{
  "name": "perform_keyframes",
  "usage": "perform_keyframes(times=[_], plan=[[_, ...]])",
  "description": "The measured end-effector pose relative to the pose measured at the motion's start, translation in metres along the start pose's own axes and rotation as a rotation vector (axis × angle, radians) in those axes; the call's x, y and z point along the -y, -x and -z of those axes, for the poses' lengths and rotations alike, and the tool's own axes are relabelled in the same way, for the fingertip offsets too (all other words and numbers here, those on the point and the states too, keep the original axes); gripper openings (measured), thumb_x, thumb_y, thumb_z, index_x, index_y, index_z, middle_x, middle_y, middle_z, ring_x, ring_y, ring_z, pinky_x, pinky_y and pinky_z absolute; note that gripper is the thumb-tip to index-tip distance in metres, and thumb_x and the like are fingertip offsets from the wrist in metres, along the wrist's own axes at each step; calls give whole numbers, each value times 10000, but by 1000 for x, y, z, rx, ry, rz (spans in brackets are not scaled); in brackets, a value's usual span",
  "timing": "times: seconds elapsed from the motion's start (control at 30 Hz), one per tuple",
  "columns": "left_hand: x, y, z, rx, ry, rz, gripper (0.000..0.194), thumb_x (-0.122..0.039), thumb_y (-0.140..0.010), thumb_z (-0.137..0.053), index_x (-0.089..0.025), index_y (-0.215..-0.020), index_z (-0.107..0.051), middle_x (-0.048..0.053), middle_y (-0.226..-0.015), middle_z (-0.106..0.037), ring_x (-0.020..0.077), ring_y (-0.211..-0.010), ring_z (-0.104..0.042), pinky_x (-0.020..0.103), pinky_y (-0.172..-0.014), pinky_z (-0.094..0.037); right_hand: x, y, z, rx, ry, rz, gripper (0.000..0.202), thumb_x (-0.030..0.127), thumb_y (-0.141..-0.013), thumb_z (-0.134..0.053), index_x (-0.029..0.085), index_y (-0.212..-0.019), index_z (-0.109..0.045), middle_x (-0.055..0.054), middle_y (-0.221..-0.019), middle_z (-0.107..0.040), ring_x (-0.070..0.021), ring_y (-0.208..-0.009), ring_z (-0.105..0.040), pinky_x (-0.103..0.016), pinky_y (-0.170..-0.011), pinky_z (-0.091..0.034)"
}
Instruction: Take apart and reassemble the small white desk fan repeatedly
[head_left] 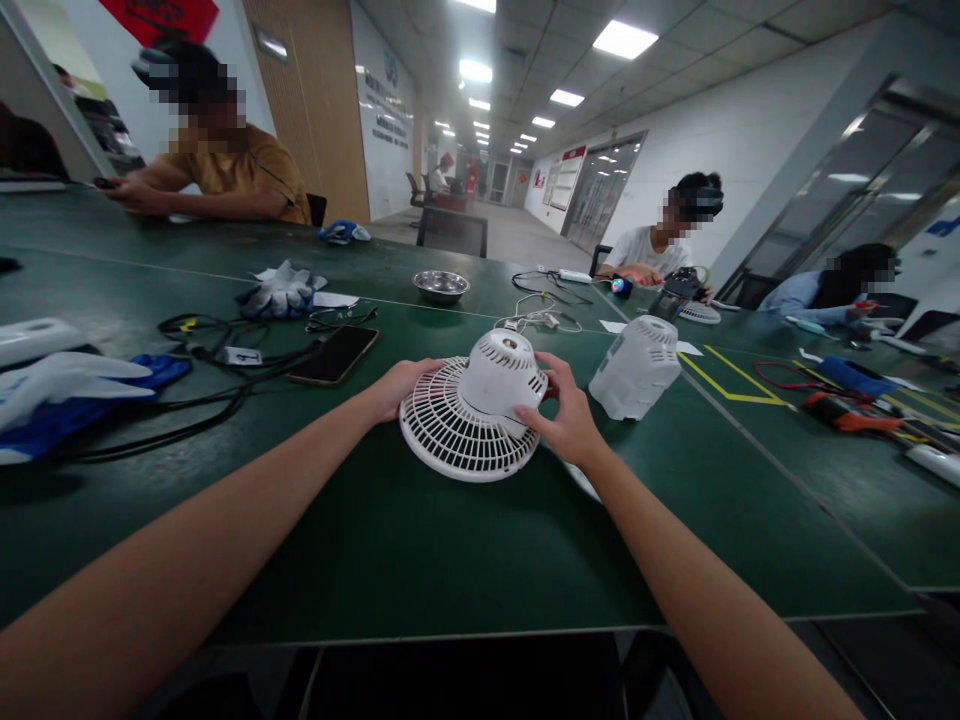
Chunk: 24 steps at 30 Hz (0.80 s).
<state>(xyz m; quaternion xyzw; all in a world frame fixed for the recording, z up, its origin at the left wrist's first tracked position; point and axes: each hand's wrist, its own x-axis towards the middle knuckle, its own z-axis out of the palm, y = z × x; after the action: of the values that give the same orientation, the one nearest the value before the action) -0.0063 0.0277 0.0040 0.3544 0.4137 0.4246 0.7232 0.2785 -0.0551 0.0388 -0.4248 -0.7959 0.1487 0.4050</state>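
Note:
A white fan head (495,385) with a round slatted grille (450,430) rests grille-down on the green table (480,560), its motor housing pointing up. My left hand (405,385) grips the grille's left rim, its fingertips partly hidden behind it. Around the right side of the motor housing, my right hand (566,410) is closed, thumb on the front and fingers behind. A white slotted housing piece (636,368) stands just right of my right hand. Partly hidden beneath my right wrist lies a white flat part (585,482).
Behind the fan lie white cables (544,318) and a metal bowl (441,286). A phone (335,355), black cables and gloves (75,390) are at left. Tools (851,412) lie at right. Several people sit across the table.

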Motion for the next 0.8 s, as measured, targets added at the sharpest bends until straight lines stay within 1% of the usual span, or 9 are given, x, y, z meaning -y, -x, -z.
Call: perform_keyframes(times=[0.2,0.4,0.5,0.57,0.6,0.63,0.67,0.73,0.8], plan=[[-3,7,-5,-29,10,-4,152,-169,-933,-611,-98,-987,-735,149,-934,-767,215,-787,-752,351,-774,-635,-2,0,-2,-6,-1,-17,759,462,-819,-723,325,-1465,-349,-71,-1256,-654,-303,-1067,-659,-557,-974,-546],[1,3,-4,-3,-21,-21,158,-194,-933,-606,-104,-967,-732,163,-1011,-763,237,-860,-749,391,-847,-612,0,0,-2,-21,0,-8,747,460,-824,-722,334,-1470,-367,-75,-1333,-624,-302,-1074,-656,-545,-951,-561],[-1,7,-5,-119,-231,-136,155,-236,-901,-651,-112,-942,-734,156,-1023,-759,268,-942,-734,402,-870,-588,2,0,-1,-27,12,-3,729,444,-829,-718,330,-1467,-383,-79,-1353,-613,-307,-1086,-652,-545,-947,-562],[-5,14,-8,-248,-402,-271,167,-246,-835,-726,-132,-957,-735,144,-1081,-749,301,-1091,-687,397,-927,-551,2,0,-1,-25,12,-6,729,438,-830,-719,329,-1469,-385,-81,-1361,-608,-312,-1099,-648,-549,-950,-560],[-7,19,-10,-293,-431,-336,221,-226,-793,-765,-161,-1002,-732,116,-1158,-732,295,-1197,-633,376,-992,-511,2,0,-1,-23,11,-11,735,438,-828,-721,331,-1471,-382,-82,-1363,-607,-315,-1106,-646,-551,-950,-561],[-9,25,-14,-313,-515,-467,295,-221,-776,-777,-177,-1064,-728,105,-1229,-710,297,-1254,-592,373,-1034,-478,2,0,-1,-22,9,-17,741,440,-826,-723,333,-1473,-378,-83,-1363,-607,-317,-1112,-644,-552,-949,-562],[-11,31,-19,-280,-586,-575,353,-210,-770,-776,-191,-1119,-722,97,-1295,-682,299,-1290,-562,380,-1071,-444,2,0,-1,-21,8,-25,748,442,-824,-725,336,-1475,-373,-83,-1363,-608,-319,-1116,-642,-552,-946,-564],[-13,43,-29,-108,-661,-688,437,-188,-767,-768,-213,-1199,-705,82,-1362,-648,297,-1321,-533,381,-1103,-406,2,-1,-2,-15,0,-44,755,443,-826,-722,340,-1481,-360,-81,-1360,-611,-318,-1114,-644,-548,-936,-569],[-13,52,-37,76,-712,-672,524,-163,-724,-800,-210,-1235,-693,92,-1296,-684,306,-1278,-565,363,-1059,-432,1,-1,-2,-1,-18,-64,758,435,-838,-708,341,-1493,-340,-82,-1359,-613,-313,-1104,-650,-540,-921,-578]])
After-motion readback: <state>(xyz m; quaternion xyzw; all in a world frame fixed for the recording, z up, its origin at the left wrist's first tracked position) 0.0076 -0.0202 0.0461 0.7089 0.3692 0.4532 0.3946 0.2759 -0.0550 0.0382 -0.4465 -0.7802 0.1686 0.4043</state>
